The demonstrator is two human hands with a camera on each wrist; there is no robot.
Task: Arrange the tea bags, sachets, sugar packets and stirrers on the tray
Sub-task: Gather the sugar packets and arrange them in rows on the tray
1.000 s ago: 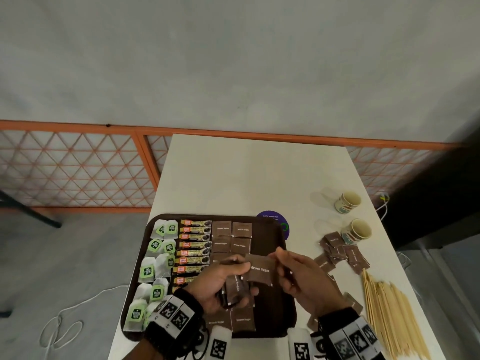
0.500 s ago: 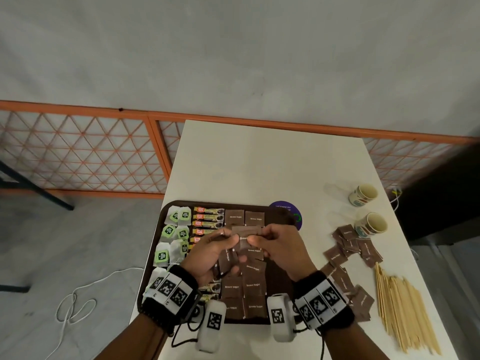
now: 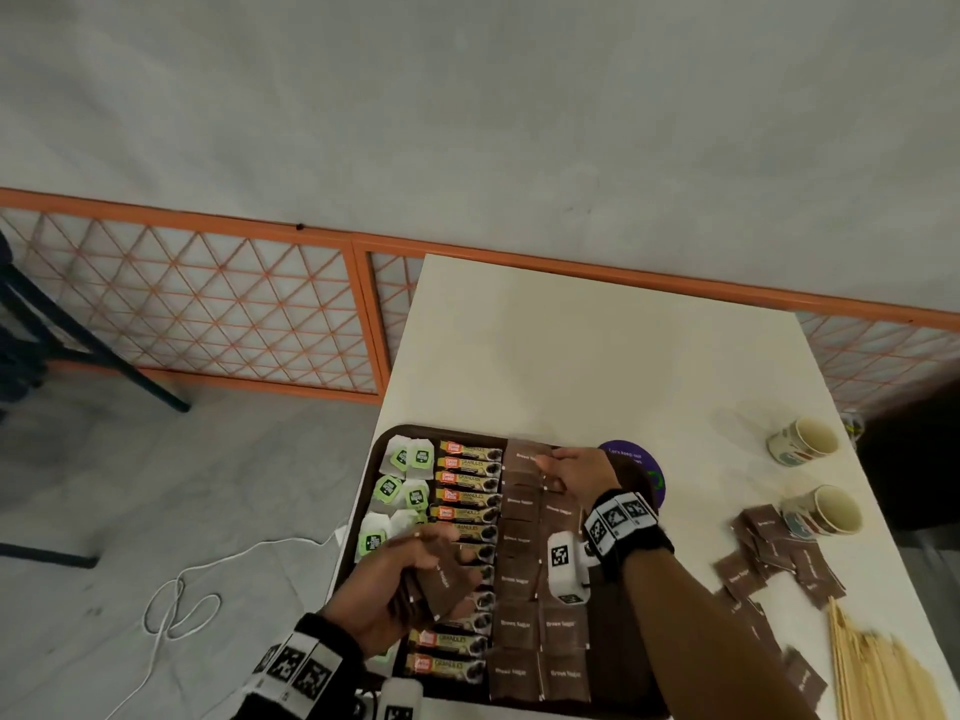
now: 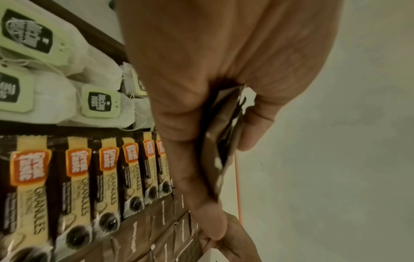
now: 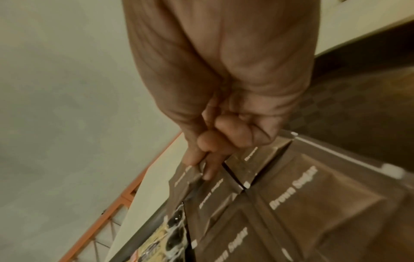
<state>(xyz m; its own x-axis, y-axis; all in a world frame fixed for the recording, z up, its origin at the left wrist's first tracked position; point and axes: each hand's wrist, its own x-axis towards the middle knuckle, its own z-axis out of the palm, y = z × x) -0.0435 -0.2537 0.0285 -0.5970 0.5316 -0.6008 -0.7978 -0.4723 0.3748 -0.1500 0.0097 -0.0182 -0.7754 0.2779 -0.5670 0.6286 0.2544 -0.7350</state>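
Right hand (image 3: 574, 472) pinches a sugar packet (image 3: 525, 456) at the tray (image 3: 623, 662)'s far edge; square it before letting go. Left hand (image 3: 410, 569) grips the spare packets (image 3: 448, 582).

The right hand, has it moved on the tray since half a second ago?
Yes. The right hand has gone from mid-tray to the far edge of the tray, pinching a brown sugar packet there.

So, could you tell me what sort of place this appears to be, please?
Probably a plain indoor workspace set up for a hospitality-style tray exercise: a bare white table against a grey wall, a brown tray of tea bags and Brown Sugar packets, and an orange lattice barrier behind.
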